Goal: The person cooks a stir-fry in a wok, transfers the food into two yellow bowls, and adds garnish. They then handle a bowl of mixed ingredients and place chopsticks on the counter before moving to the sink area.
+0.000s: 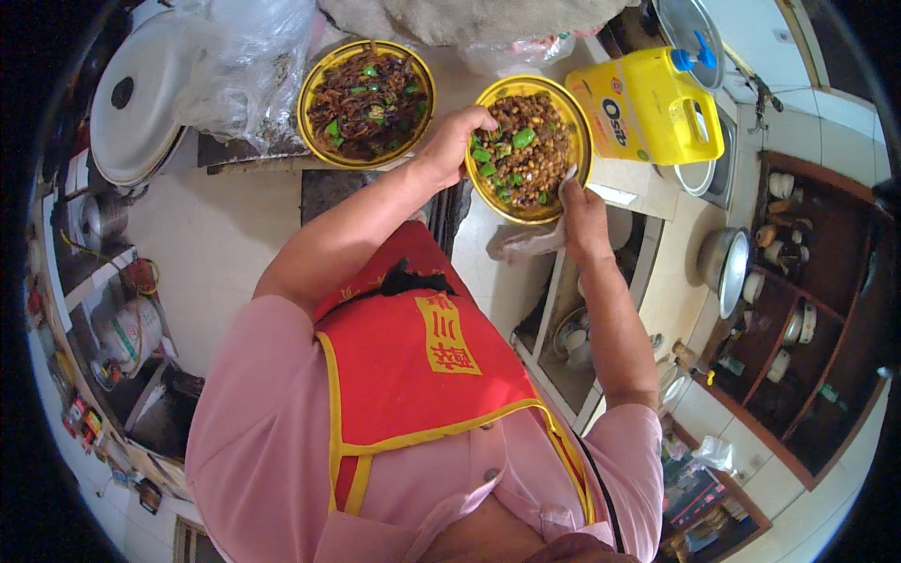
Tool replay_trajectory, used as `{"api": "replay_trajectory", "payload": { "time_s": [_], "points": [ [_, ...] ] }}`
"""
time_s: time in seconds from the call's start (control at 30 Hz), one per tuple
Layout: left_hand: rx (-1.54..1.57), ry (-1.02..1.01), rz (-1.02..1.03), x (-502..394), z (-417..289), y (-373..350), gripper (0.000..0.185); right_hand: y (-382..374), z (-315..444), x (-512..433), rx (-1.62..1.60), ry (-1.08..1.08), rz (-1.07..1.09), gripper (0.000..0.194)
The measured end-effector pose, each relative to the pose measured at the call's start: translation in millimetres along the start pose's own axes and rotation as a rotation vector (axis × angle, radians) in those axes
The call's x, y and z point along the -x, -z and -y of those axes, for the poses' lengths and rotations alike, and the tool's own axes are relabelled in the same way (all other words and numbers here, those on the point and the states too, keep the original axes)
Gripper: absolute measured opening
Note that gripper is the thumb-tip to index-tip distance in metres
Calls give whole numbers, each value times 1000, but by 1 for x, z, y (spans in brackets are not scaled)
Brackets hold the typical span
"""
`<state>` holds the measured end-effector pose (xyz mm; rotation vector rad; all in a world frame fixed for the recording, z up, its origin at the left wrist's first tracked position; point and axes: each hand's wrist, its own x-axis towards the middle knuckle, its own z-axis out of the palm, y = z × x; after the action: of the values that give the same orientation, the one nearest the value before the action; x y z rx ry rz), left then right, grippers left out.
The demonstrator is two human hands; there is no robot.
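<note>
My left hand (457,141) grips the left rim of a yellow bowl (583,134) with a dark edge, its thumb over the rim. The bowl holds brown beans with chopped green pepper (535,141). At the lower right of the same bowl, my right hand (583,218) grips the rim with a pale cloth (524,241), which hangs down below. A second yellow bowl (304,109) stands on the counter further left, filled with dark shredded food and green pepper pieces. Neither hand touches it.
A yellow jug with a blue pump (651,105) stands right of the held bowl. Crumpled clear plastic (239,63) and a large round lid (134,105) are at the left. A grey cloth (479,17) lies behind. A metal basin (725,271) sits on the right counter, near dark shelves (809,295).
</note>
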<state>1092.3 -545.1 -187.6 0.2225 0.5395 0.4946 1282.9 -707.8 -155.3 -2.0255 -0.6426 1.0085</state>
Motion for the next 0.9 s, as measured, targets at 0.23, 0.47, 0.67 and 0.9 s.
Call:
{"api": "replay_trajectory", "payload": {
  "time_s": [0.23, 0.47, 0.67, 0.9],
  "points": [
    [-47, -180, -21, -7, 24, 16, 33, 5, 47, -17, 217, -50, 29, 43],
    [-10, 55, 2, -18, -22, -3, 36, 42, 40, -70, 435, 82, 281, 41],
    [137, -85, -141, -36, 9, 3, 37, -1, -3, -55, 152, -79, 43, 37],
    [38, -281, -108, -34, 40, 11, 33, 0, -29, -66, -34, -107, 39, 29]
  ]
}}
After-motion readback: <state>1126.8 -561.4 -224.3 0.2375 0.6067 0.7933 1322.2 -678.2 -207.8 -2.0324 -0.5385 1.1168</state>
